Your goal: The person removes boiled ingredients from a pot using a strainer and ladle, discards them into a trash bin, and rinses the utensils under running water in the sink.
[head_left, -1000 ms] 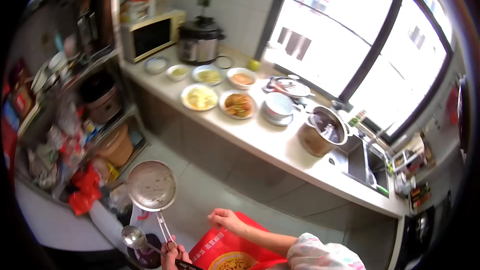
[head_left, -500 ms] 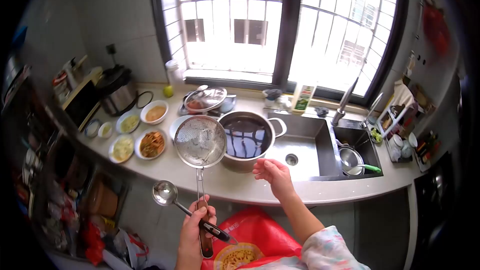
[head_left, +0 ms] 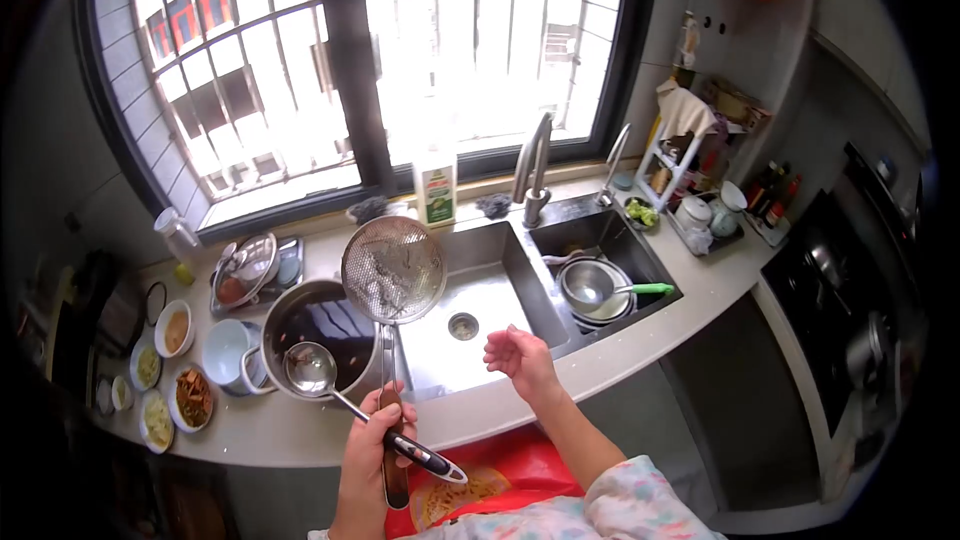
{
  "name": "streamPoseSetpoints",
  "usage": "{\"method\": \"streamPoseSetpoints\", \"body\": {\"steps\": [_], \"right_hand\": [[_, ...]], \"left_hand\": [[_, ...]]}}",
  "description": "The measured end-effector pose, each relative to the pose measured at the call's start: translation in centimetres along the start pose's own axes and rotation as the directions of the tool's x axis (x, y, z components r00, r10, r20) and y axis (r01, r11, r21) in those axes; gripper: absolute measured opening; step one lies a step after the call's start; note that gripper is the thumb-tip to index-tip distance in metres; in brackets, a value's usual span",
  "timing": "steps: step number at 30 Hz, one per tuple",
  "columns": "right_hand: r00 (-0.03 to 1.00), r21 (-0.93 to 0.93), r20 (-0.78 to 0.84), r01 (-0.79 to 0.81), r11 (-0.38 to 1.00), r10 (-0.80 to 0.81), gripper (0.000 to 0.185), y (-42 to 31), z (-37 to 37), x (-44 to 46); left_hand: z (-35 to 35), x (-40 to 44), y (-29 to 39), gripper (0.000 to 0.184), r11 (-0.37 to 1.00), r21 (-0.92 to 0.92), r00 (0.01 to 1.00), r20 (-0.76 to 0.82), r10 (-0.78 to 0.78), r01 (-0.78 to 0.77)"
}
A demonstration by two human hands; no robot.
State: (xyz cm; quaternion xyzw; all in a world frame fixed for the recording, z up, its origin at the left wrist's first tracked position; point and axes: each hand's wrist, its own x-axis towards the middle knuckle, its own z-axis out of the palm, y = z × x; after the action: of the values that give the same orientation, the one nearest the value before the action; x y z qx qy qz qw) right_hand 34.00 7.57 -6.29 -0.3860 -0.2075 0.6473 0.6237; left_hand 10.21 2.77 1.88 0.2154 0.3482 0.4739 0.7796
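Note:
My left hand (head_left: 372, 445) is closed around two handles at once: a mesh strainer (head_left: 395, 270) and a steel ladle (head_left: 311, 370) with a black handle. The strainer's round mesh is held up in front of the sink's left edge, with dark bits stuck on it. The ladle's bowl appears over the near side of a large pot (head_left: 262, 342) of dark liquid; its height above the liquid cannot be told. My right hand (head_left: 525, 368) is held over the sink's front edge, fingers loosely bent and apart from the thumb, with nothing in it.
A steel double sink (head_left: 500, 280) lies ahead, its right basin holding bowls and a green-handled pan (head_left: 590, 285). Food bowls (head_left: 192, 397) and a white bowl (head_left: 228, 352) stand left of the pot. A glass lid (head_left: 252, 258) rests behind. A stove (head_left: 835, 290) is at right.
My view has turned right. The strainer and ladle, still in my left hand, have shifted right relative to the counter, from left of the pot to over it and the sink's edge.

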Motion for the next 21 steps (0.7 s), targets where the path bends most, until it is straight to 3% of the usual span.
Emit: {"method": "streamPoseSetpoints", "body": {"steps": [6,12,14,15,16,18,20,21], "right_hand": [[0.963,-0.227,-0.214,0.114,0.967,-0.164,0.022,-2.9,-5.6,5.5],[0.880,-0.511,-0.266,0.217,0.832,-0.393,0.033,-7.0,-13.9,21.6],[0.851,-0.665,-0.258,0.188,0.723,-0.458,0.039,-9.2,-16.9,29.0],[0.728,-0.799,-0.170,0.293,0.526,-0.664,0.042,-9.9,-17.9,32.4],[0.717,-0.836,-0.119,0.301,0.459,-0.687,0.044,-10.6,-19.2,35.7],[0.754,-0.901,-0.075,0.229,0.368,-0.653,0.045,-13.2,-18.7,38.8],[0.887,-0.964,-0.036,0.091,0.251,-0.459,0.044,-15.8,-17.3,39.0],[0.849,-0.993,0.007,0.069,0.098,-0.528,0.035,-15.5,-17.1,39.4]], "left_hand": [[2.3,5.1,-2.4,0.034,0.987,0.162,0.998,-0.059,-0.006,0.016],[4.8,9.6,-4.6,0.036,0.975,0.219,0.985,-0.171,-0.009,0.047],[6.2,11.3,-5.9,0.035,0.981,0.184,0.973,-0.228,-0.020,0.063],[6.8,12.1,-6.5,0.035,0.982,0.171,0.965,-0.259,-0.027,0.074],[7.4,12.8,-7.0,0.034,0.986,0.142,0.955,-0.292,-0.048,0.092],[8.2,14.0,-7.9,0.034,0.986,0.111,0.942,-0.326,-0.080,0.122],[8.7,14.9,-8.6,0.033,0.989,0.049,0.928,-0.356,-0.113,0.139],[8.8,15.3,-8.9,0.032,0.989,0.025,0.920,-0.370,-0.129,0.149]]}}
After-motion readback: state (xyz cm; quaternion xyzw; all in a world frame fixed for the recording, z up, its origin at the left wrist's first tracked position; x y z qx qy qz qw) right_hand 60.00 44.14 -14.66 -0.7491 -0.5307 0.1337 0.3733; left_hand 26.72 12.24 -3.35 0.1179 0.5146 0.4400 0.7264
